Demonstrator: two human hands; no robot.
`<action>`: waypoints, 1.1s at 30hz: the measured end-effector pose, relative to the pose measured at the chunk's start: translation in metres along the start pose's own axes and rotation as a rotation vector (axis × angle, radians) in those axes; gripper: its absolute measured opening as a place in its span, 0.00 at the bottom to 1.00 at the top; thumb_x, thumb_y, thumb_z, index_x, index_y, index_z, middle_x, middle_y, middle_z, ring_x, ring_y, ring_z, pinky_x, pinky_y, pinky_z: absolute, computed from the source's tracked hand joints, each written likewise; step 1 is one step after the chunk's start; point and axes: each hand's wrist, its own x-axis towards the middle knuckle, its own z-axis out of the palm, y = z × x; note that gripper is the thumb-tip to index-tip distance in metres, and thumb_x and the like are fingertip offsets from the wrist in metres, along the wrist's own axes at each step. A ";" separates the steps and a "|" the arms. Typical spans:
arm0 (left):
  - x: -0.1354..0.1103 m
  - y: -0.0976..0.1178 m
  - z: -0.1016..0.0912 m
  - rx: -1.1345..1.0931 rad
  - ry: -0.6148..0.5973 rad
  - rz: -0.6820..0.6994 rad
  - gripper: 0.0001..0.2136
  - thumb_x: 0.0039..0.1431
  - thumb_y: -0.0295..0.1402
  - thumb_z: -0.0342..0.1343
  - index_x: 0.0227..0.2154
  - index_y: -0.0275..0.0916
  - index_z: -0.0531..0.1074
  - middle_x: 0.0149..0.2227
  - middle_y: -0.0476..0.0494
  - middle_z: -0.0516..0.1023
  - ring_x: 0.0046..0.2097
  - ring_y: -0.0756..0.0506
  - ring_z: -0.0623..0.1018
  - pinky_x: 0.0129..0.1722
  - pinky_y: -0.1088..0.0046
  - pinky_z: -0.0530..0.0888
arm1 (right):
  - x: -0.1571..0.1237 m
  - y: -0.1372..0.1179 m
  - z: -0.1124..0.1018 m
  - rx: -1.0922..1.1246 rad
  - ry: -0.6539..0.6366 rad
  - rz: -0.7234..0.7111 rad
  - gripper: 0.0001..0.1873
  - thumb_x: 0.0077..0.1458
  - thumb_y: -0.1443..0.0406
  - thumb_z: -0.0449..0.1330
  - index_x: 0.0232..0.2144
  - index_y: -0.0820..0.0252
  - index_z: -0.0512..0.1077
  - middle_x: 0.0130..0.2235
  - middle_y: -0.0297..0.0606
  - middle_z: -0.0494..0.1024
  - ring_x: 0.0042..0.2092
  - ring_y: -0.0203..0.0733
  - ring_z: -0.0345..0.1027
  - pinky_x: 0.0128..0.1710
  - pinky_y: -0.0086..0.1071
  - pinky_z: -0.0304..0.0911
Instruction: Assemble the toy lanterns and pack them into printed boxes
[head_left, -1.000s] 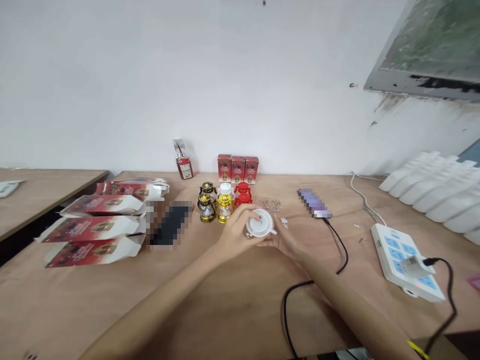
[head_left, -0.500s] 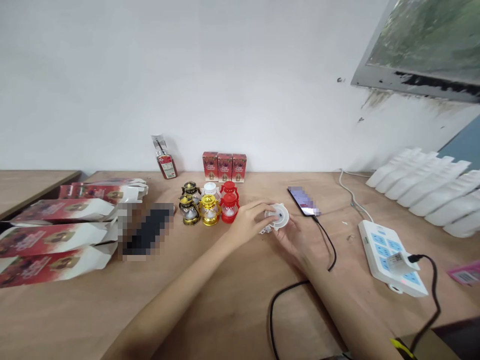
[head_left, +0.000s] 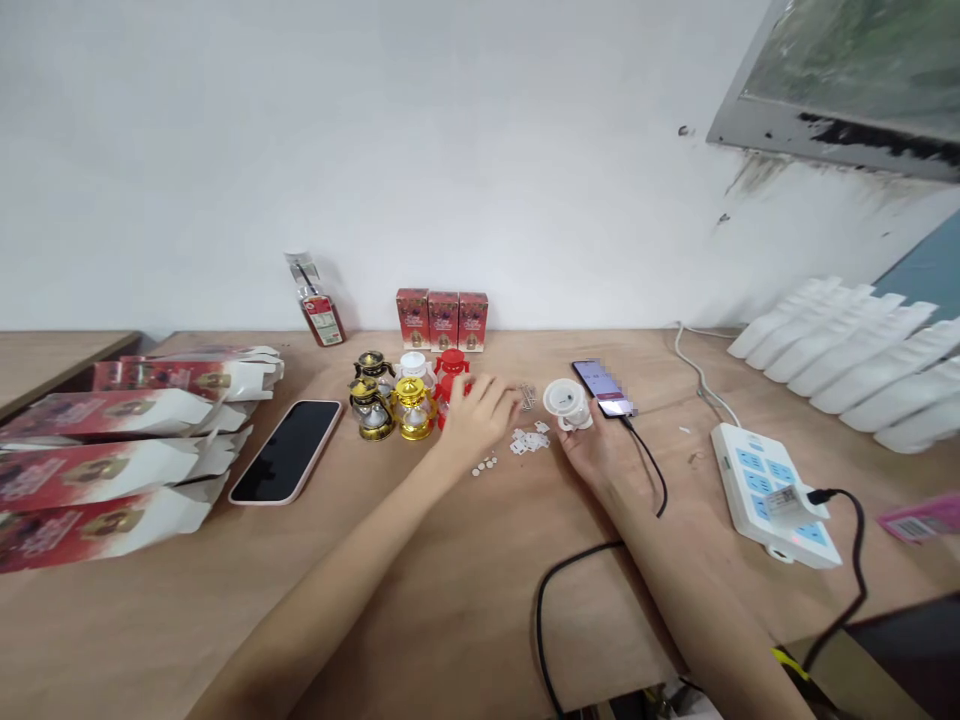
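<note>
The left arm was stretched forward and inward from the lower left, low over the worktop (head_left: 450, 590). The left hand (head_left: 481, 415) was held with its back largely turned up, the wrist slightly bent and the fingers loosely curved toward the right. Its grip was parted, and nothing could be seen held in it. The red lanterns (head_left: 451, 362) were partly covered by the fingers in this view; whether they were touched could not be told.

The right arm was reached in from the lower right, its forearm angled up and to the left. The white lamp (head_left: 567, 400) was clamped in the grip of the right hand (head_left: 591, 450), its round end faced up toward the camera. It was cupped from below and from the right, with most of the fingers hidden behind it. The lit phone (head_left: 602, 388) was seen just beyond that hand, to the right of the lamp.

Between the two hands, white tags (head_left: 529, 440) were spread on the worktop, with metal bits (head_left: 527, 397) laid behind them and small discs (head_left: 484, 466) scattered nearer the left wrist. The gold lantern (head_left: 413, 408) was stood left of the left hand.
</note>
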 end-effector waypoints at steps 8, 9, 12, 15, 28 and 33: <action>0.004 -0.011 0.025 0.178 -0.233 -0.002 0.13 0.54 0.18 0.48 0.26 0.36 0.76 0.37 0.36 0.75 0.45 0.38 0.69 0.49 0.50 0.62 | 0.002 0.001 -0.002 0.051 0.047 0.036 0.10 0.58 0.62 0.53 0.40 0.53 0.72 0.38 0.32 0.80 0.42 0.35 0.74 0.40 0.28 0.74; 0.006 -0.012 0.030 0.184 -0.241 -0.008 0.13 0.53 0.18 0.49 0.25 0.37 0.76 0.36 0.35 0.75 0.46 0.38 0.69 0.50 0.49 0.62 | 0.002 0.002 -0.003 0.056 0.057 0.040 0.10 0.58 0.62 0.52 0.39 0.53 0.72 0.37 0.31 0.80 0.42 0.35 0.74 0.40 0.28 0.74; 0.012 -0.018 0.041 0.131 -0.238 -0.068 0.14 0.53 0.17 0.50 0.22 0.38 0.76 0.34 0.35 0.76 0.46 0.37 0.69 0.51 0.46 0.61 | 0.002 0.002 -0.003 0.038 0.054 0.022 0.10 0.59 0.62 0.52 0.38 0.53 0.72 0.37 0.31 0.80 0.42 0.35 0.74 0.40 0.28 0.73; 0.017 -0.023 0.045 0.091 -0.232 -0.119 0.14 0.52 0.16 0.50 0.20 0.38 0.76 0.32 0.36 0.76 0.46 0.37 0.69 0.52 0.45 0.60 | 0.001 0.002 -0.002 0.004 -0.001 0.007 0.11 0.58 0.60 0.53 0.41 0.53 0.72 0.38 0.32 0.80 0.43 0.36 0.73 0.40 0.28 0.73; 0.021 0.011 -0.014 -0.374 -0.253 -0.164 0.09 0.57 0.38 0.56 0.37 0.41 0.74 0.39 0.46 0.75 0.41 0.46 0.72 0.39 0.69 0.62 | -0.018 0.008 0.012 0.205 -0.153 0.142 0.12 0.60 0.62 0.52 0.40 0.59 0.72 0.37 0.35 0.81 0.38 0.35 0.75 0.36 0.26 0.73; 0.013 0.017 -0.012 -0.344 -0.151 -0.119 0.11 0.57 0.41 0.56 0.39 0.42 0.75 0.41 0.44 0.75 0.42 0.45 0.71 0.39 0.68 0.61 | -0.021 0.009 0.013 0.230 -0.225 0.123 0.10 0.59 0.63 0.53 0.39 0.57 0.72 0.38 0.33 0.80 0.37 0.33 0.75 0.35 0.26 0.73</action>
